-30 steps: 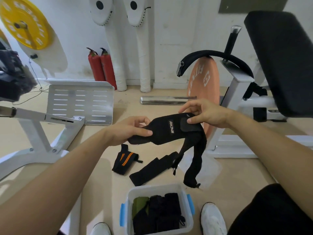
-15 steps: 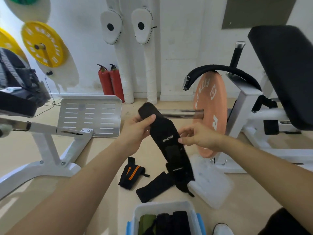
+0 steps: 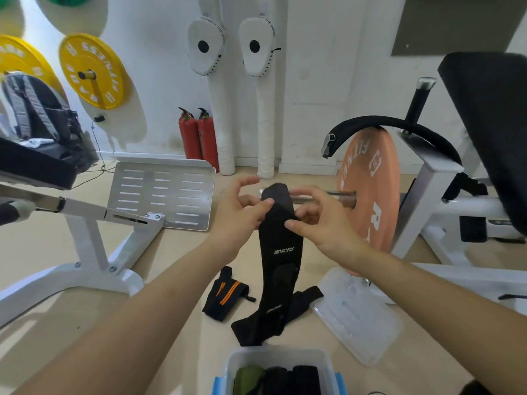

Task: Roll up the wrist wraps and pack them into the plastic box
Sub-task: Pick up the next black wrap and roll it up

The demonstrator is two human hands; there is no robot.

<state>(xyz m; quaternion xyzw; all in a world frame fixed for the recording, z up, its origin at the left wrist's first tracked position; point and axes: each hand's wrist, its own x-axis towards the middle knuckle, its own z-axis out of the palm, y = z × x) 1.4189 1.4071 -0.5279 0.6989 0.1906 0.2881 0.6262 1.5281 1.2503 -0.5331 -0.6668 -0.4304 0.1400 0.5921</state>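
beige gym floor (image 3: 176, 252) fills the middle of the view, white wall behind it with two red fire extinguishers (image 3: 198, 136) at 12 o'clock and a yellow weight plate (image 3: 92, 71) at 10 o'clock. both hands pinch the top end of a black wrist wrap (image 3: 281, 252) printed "mcyo": the left hand (image 3: 242, 212) grips its left edge, the right hand (image 3: 319, 220) its right edge with thumb on the front. half a second ago the hands were further apart, the wrap tilted; it now hangs nearly straight down. a black-and-orange wrap (image 3: 225, 295) and another black wrap (image 3: 302, 302) lie on the floor around 6 o'clock. the plastic box (image 3: 281, 356) at 6 o'clock holds green and black rolls; its clear lid (image 3: 359, 317) lies at 4 o'clock.
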